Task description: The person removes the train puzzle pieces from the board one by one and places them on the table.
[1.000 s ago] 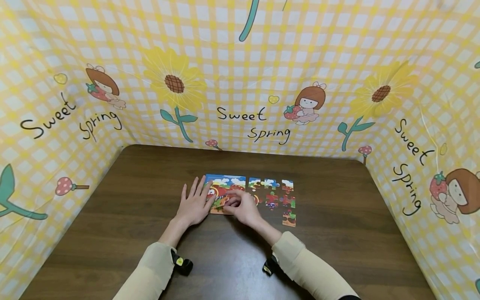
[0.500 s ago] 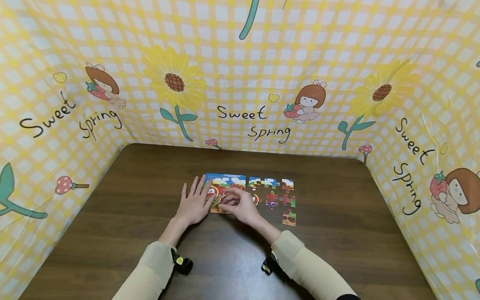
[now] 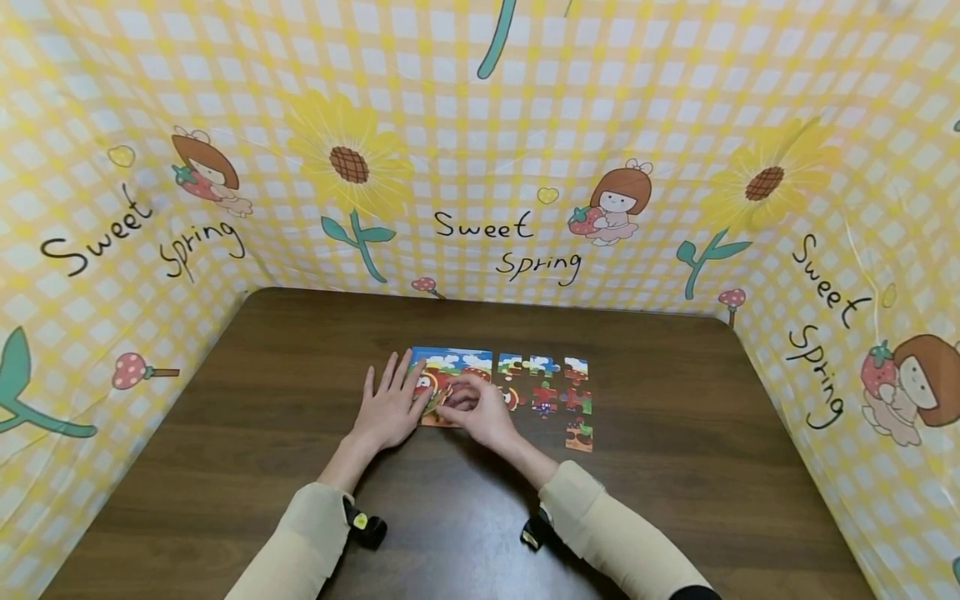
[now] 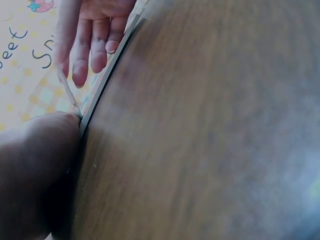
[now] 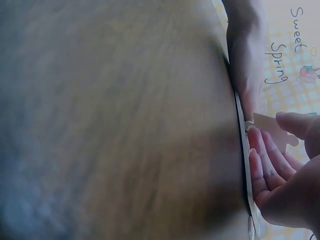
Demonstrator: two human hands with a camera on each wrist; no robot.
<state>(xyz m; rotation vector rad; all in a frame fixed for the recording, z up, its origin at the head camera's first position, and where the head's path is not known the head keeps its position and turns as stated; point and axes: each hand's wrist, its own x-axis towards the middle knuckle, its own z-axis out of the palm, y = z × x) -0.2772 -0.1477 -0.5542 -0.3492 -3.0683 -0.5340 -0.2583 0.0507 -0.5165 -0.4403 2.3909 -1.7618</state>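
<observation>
In the head view, a colourful jigsaw puzzle (image 3: 453, 358) lies on the brown table. My left hand (image 3: 386, 412) rests spread along its left side, fingers straight, thumb on the puzzle. From the right, my right hand (image 3: 487, 412) reaches over the puzzle and pinches a puzzle piece (image 5: 269, 125) between thumb and fingers. That piece is tilted up, its plain back toward the right wrist camera, its low edge close to my left thumb. Edge-on, the same piece (image 4: 69, 92) shows thin in the left wrist view. My right hand hides part of the puzzle's lower right.
Loose puzzle pieces sit right of the puzzle in rough rows, among them a cloud piece (image 3: 543, 367) and a lower corner piece (image 3: 579, 435). A yellow checked cloth (image 3: 480, 150) walls the table (image 3: 300, 350) at the back and both sides.
My right hand has shifted slightly left over the puzzle, and the piece it pinches has moved with it toward my left thumb. My left hand has stayed in place.
</observation>
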